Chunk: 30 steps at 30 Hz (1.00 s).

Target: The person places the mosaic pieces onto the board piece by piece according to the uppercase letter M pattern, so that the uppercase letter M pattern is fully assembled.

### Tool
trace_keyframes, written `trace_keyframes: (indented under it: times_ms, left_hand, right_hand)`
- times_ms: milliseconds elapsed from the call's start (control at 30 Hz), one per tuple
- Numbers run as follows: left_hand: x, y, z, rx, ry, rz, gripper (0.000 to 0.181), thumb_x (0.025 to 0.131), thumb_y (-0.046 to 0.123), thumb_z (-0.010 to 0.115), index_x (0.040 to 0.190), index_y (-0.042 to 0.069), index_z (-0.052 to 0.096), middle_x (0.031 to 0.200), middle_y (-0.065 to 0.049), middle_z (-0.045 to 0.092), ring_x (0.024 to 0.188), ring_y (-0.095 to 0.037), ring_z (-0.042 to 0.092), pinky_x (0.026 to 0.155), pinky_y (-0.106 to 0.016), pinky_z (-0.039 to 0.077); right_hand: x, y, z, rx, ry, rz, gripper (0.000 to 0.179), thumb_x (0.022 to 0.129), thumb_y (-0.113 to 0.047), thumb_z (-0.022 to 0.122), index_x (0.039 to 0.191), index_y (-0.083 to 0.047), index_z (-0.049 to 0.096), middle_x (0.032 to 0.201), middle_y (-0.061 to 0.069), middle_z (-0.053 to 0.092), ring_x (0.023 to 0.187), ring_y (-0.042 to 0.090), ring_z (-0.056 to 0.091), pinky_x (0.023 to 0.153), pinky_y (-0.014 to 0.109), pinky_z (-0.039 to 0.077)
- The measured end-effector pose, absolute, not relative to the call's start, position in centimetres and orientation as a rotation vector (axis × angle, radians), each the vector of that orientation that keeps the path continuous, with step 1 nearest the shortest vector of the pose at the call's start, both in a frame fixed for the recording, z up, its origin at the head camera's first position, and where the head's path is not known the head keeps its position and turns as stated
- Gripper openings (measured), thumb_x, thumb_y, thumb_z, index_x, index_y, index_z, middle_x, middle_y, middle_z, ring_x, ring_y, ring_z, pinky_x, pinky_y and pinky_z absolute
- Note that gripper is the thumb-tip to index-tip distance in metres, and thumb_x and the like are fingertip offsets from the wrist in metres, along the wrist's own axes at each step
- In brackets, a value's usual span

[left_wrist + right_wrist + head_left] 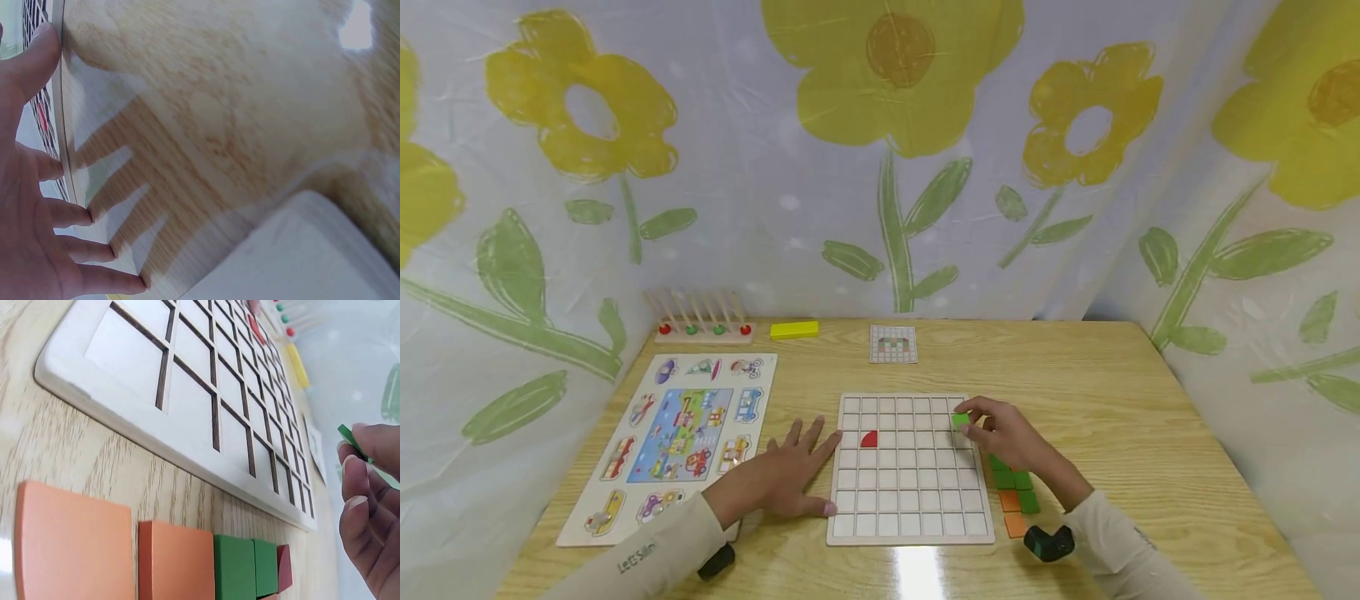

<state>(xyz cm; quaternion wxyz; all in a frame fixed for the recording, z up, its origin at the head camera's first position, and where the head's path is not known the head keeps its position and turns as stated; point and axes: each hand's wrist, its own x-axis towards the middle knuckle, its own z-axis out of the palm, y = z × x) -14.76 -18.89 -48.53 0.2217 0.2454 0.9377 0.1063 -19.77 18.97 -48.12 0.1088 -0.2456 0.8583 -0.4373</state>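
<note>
Between thumb and fingers, my right hand [1006, 433] pinches a green square tile [960, 421], held over the right edge of the wooden grid board [910, 538]. The right wrist view shows the same tile [354, 442] edge-on at the fingertips. My left hand [792, 475] lies with fingers spread at the board's left side, its thumb on the frame near the lower left corner. A red quarter-round piece [869, 439] sits in a cell of the second row from the top, toward the left.
Green tiles [1022, 481] and orange tiles [1015, 525] lie right of the board. A small pattern card [893, 344] is behind it, with a yellow block [794, 330] and a peg stand [703, 333] at back left. A vehicle puzzle board [591, 500] occupies the left side.
</note>
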Motion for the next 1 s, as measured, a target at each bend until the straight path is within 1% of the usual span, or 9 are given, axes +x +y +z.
trace_keyframes:
  times_ms: [167, 367, 567, 667, 767, 867, 1000]
  left_hand:
    - [-14.8, -18.8, -48.5, 0.679, 2.594, 0.295, 0.106, 0.084, 0.074, 0.060, 0.162, 0.018, 0.016, 0.167, -0.024, 0.009, 0.149, -0.056, 0.010, 0.106, -0.077, 0.027]
    - [-14.8, -18.7, -48.3, 0.683, 2.595, 0.283, 0.106, 0.085, 0.074, 0.059, 0.162, 0.017, 0.016, 0.167, -0.024, 0.009, 0.149, -0.057, 0.010, 0.106, -0.077, 0.027]
    - [-14.7, -18.8, -48.3, 0.684, 2.588, 0.284, 0.106, 0.084, 0.074, 0.059, 0.162, 0.017, 0.016, 0.166, -0.025, 0.009, 0.149, -0.057, 0.010, 0.105, -0.078, 0.027]
    - [-14.7, -18.8, -48.2, 0.689, 2.589, 0.287, 0.106, 0.085, 0.074, 0.060, 0.162, 0.017, 0.016, 0.166, -0.025, 0.009, 0.148, -0.057, 0.010, 0.105, -0.078, 0.027]
    - [-14.7, -18.8, -48.2, 0.696, 2.588, 0.298, 0.106, 0.085, 0.073, 0.060, 0.162, 0.015, 0.017, 0.166, -0.026, 0.009, 0.148, -0.058, 0.011, 0.105, -0.078, 0.027]
    - [-14.6, -18.9, -48.2, 0.701, 2.590, 0.307, 0.106, 0.085, 0.072, 0.061, 0.162, 0.014, 0.017, 0.166, -0.027, 0.010, 0.147, -0.059, 0.011, 0.104, -0.079, 0.027]
    - [-14.6, -18.9, -48.2, 0.691, 2.591, 0.303, 0.105, 0.085, 0.072, 0.060, 0.162, 0.016, 0.016, 0.166, -0.026, 0.009, 0.148, -0.058, 0.010, 0.105, -0.078, 0.027]
  right_hand:
    - [-19.8, 18.6, -48.1, -0.717, 2.506, -1.291, 0.031, 0.100, -0.012, 0.063, 0.128, 0.001, 0.061, 0.102, 0.014, 0.061, 0.055, 0.008, 0.053, 0.054, 0.025, 0.049]
    - [-19.9, 18.0, -48.3, -0.741, 2.490, -1.301, 0.032, 0.099, -0.012, 0.064, 0.128, 0.002, 0.062, 0.099, 0.012, 0.061, 0.055, 0.005, 0.051, 0.055, 0.025, 0.050]
    - [-19.9, 17.2, -48.5, -0.736, 2.484, -1.307, 0.030, 0.098, -0.012, 0.066, 0.126, -0.001, 0.063, 0.097, 0.009, 0.062, 0.057, 0.011, 0.056, 0.057, 0.025, 0.052]
    - [-19.9, 16.9, -48.6, -0.726, 2.482, -1.296, 0.029, 0.098, -0.014, 0.066, 0.124, -0.002, 0.065, 0.094, 0.007, 0.062, 0.059, 0.012, 0.057, 0.056, 0.025, 0.051]
    - [-19.8, 16.6, -48.7, -0.716, 2.478, -1.282, 0.029, 0.097, -0.015, 0.067, 0.124, -0.003, 0.065, 0.092, 0.006, 0.062, 0.059, 0.011, 0.055, 0.054, 0.024, 0.047]
    - [-19.7, 16.5, -48.7, -0.715, 2.474, -1.281, 0.029, 0.098, -0.014, 0.067, 0.124, -0.004, 0.065, 0.093, 0.006, 0.061, 0.060, 0.011, 0.055, 0.054, 0.024, 0.046]
    - [-19.7, 16.3, -48.8, -0.714, 2.452, -1.302, 0.030, 0.098, -0.015, 0.066, 0.125, -0.004, 0.065, 0.095, 0.008, 0.060, 0.062, 0.014, 0.057, 0.054, 0.024, 0.045]
